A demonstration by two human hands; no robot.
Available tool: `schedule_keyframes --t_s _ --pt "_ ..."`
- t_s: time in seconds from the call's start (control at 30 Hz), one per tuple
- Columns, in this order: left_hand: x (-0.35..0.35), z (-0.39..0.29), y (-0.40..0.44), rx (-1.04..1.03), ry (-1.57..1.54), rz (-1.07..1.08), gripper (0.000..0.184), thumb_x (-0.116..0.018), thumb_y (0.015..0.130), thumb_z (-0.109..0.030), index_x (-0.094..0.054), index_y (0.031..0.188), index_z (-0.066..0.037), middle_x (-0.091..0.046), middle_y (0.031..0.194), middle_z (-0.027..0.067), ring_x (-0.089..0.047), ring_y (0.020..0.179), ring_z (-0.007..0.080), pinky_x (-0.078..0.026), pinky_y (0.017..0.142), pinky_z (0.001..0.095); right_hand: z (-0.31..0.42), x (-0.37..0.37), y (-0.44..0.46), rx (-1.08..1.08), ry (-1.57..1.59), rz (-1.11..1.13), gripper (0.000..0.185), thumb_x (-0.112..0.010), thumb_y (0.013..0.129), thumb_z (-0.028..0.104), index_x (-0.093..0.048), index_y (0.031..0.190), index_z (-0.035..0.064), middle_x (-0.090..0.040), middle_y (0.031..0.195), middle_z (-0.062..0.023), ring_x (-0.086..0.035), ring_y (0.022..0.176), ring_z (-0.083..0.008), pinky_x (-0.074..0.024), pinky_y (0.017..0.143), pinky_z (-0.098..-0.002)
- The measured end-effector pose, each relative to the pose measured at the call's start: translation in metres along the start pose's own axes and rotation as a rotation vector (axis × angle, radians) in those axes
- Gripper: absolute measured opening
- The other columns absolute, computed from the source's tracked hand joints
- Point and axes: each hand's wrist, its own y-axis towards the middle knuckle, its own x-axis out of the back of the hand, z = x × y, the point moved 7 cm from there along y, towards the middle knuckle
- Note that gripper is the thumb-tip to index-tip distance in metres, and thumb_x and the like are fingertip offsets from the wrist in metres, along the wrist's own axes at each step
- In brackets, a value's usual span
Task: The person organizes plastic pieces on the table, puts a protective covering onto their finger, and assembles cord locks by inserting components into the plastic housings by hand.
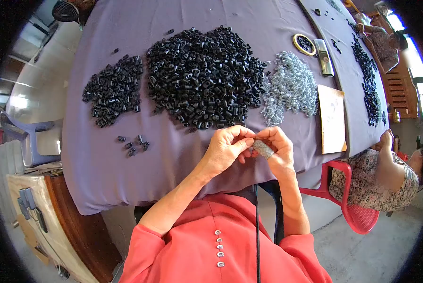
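Observation:
My left hand [229, 148] and my right hand [278, 145] meet above the near edge of the cloth-covered table, fingertips pinched together. Whatever small piece sits between them is too hidden to name. A grey fuzzy wrap or piece [263, 149] shows at my right thumb; I cannot tell whether it is worn or held. Just beyond my hands lies a big heap of short black tube-like parts [204, 78]. To its right spreads a pile of small clear or silvery pieces [291, 85]. A smaller heap of black parts [114, 89] lies to the left, with several loose black pieces [131, 145] nearer me.
Right of the piles are a roll ring with black bits inside [304, 44], a metallic box-shaped object [323, 57] and a pale card [331, 119]. More black parts [366, 75] line the far right. Another person [379, 174] sits by a red chair [346, 198].

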Motion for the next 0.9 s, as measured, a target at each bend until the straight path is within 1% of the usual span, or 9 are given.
schedule_keyframes --t_s 0.13,0.23,0.33,0.43,0.53,0.63,0.73,0.83,0.9 --pt "-0.002 0.006 -0.002 0.01 0.019 0.002 0.012 -0.055 0.09 -0.011 -0.058 0.097 -0.002 -0.063 0.077 0.0044 -0.057 0.063 0.0072 -0.047 0.05 0.0196 -0.005 0.001 0.0 -0.007 0.09 0.035 0.014 -0.061 0.081 -0.002 -0.054 0.092 0.0016 -0.06 0.082 -0.0043 -0.059 0.073 -0.0087 -0.0497 0.066 -0.0222" --pt "-0.003 0.003 -0.004 0.009 0.085 -0.027 0.011 -0.053 0.091 -0.014 -0.054 0.095 -0.003 -0.062 0.076 0.004 -0.055 0.061 0.0066 -0.045 0.049 0.0196 -0.006 -0.001 -0.001 -0.022 0.103 0.042 0.013 -0.06 0.081 -0.004 -0.053 0.09 0.0016 -0.059 0.081 -0.004 -0.058 0.071 -0.0093 -0.0494 0.066 -0.0227" --pt "-0.004 -0.001 -0.005 -0.043 0.132 -0.057 0.012 -0.051 0.092 -0.017 -0.052 0.09 -0.005 -0.059 0.072 0.0021 -0.053 0.059 0.0061 -0.044 0.047 0.0197 -0.001 -0.004 0.0 0.025 0.09 0.043 0.014 -0.061 0.08 -0.005 -0.052 0.088 0.0021 -0.058 0.08 -0.0026 -0.057 0.072 -0.0088 -0.0482 0.065 -0.0228" --pt "-0.004 -0.004 -0.006 -0.047 0.219 -0.115 0.015 -0.05 0.093 -0.019 -0.052 0.088 -0.005 -0.057 0.07 0.0008 -0.052 0.057 0.006 -0.043 0.045 0.0194 0.001 -0.001 -0.002 0.079 -0.044 -0.037 0.016 -0.062 0.078 -0.006 -0.053 0.087 0.0028 -0.057 0.079 -0.001 -0.056 0.073 -0.0083 -0.0472 0.066 -0.0229" --pt "-0.004 -0.005 -0.006 -0.044 0.26 -0.126 0.017 -0.049 0.093 -0.02 -0.052 0.086 -0.005 -0.054 0.067 -0.0004 -0.051 0.054 0.0058 -0.041 0.043 0.0196 0.007 0.0 -0.004 0.199 -0.17 -0.07 0.017 -0.061 0.077 -0.008 -0.053 0.087 0.0033 -0.056 0.079 -0.0003 -0.056 0.076 -0.0074 -0.0467 0.066 -0.0225" --pt "-0.005 -0.007 -0.005 -0.077 0.34 -0.12 0.018 -0.048 0.093 -0.021 -0.052 0.085 -0.005 -0.054 0.065 -0.0002 -0.05 0.053 0.0056 -0.041 0.042 0.0201 0.001 0.001 -0.004 0.117 -0.006 -0.059 0.015 -0.061 0.079 -0.006 -0.053 0.088 0.0024 -0.057 0.079 -0.0015 -0.057 0.074 -0.0087 -0.0479 0.067 -0.0232" --pt "-0.005 -0.007 -0.006 -0.054 0.357 -0.163 0.016 -0.051 0.09 -0.017 -0.053 0.086 -0.002 -0.058 0.063 0.0082 -0.056 0.052 0.0148 -0.042 0.049 0.0297 -0.006 0.0 -0.003 -0.01 0.192 -0.031 0.011 -0.06 0.082 -0.001 -0.054 0.092 0.0014 -0.059 0.081 -0.0035 -0.059 0.072 -0.0106 -0.0496 0.066 -0.0241" --pt "-0.006 -0.007 -0.006 -0.095 0.388 -0.16 0.015 -0.051 0.09 -0.016 -0.053 0.086 -0.002 -0.059 0.064 0.0091 -0.056 0.052 0.0154 -0.043 0.049 0.03 -0.011 0.0 -0.004 -0.157 0.318 -0.082 0.012 -0.058 0.085 0.003 -0.055 0.096 0.0005 -0.06 0.082 -0.0051 -0.061 0.07 -0.0123 -0.0508 0.065 -0.0246" --pt "-0.007 -0.007 -0.007 -0.13 0.4 -0.151 0.016 -0.05 0.091 -0.018 -0.054 0.087 -0.003 -0.056 0.064 0.0039 -0.053 0.054 0.0096 -0.043 0.044 0.0244 -0.015 0.003 -0.003 -0.102 0.274 -0.052 0.012 -0.056 0.087 0.004 -0.055 0.098 0.0006 -0.06 0.081 -0.0059 -0.06 0.069 -0.0122 -0.0507 0.063 -0.0242"
